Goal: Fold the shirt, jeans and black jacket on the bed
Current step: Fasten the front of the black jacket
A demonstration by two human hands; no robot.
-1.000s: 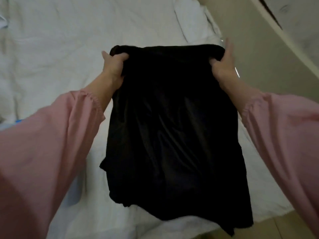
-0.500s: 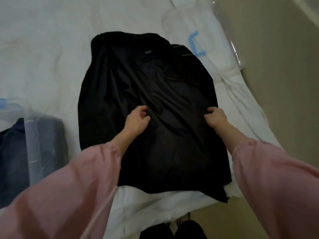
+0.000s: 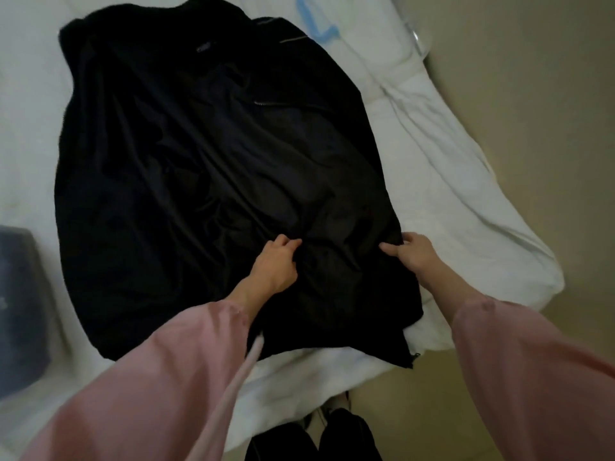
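Observation:
The black jacket (image 3: 213,168) lies spread flat on the white bed (image 3: 466,201), collar at the far end and hem hanging near the bed's front edge. My left hand (image 3: 276,264) sits on the lower middle of the jacket with its fingers curled into the fabric. At the jacket's right edge my right hand (image 3: 412,254) pinches the cloth between thumb and fingers. Both arms wear pink sleeves. A folded dark blue garment (image 3: 20,307), apparently inside a clear bag, lies at the left edge of the bed.
A clear plastic bag with a light blue handle (image 3: 316,18) lies on the bed beyond the jacket's collar. The beige floor (image 3: 532,111) runs along the bed's right side. My dark shoes (image 3: 332,437) show below the bed's front edge.
A second ago both hands held the jacket up by one end. It was laid flat on the bed, and the hands now grip it lower down, my right hand at its right edge.

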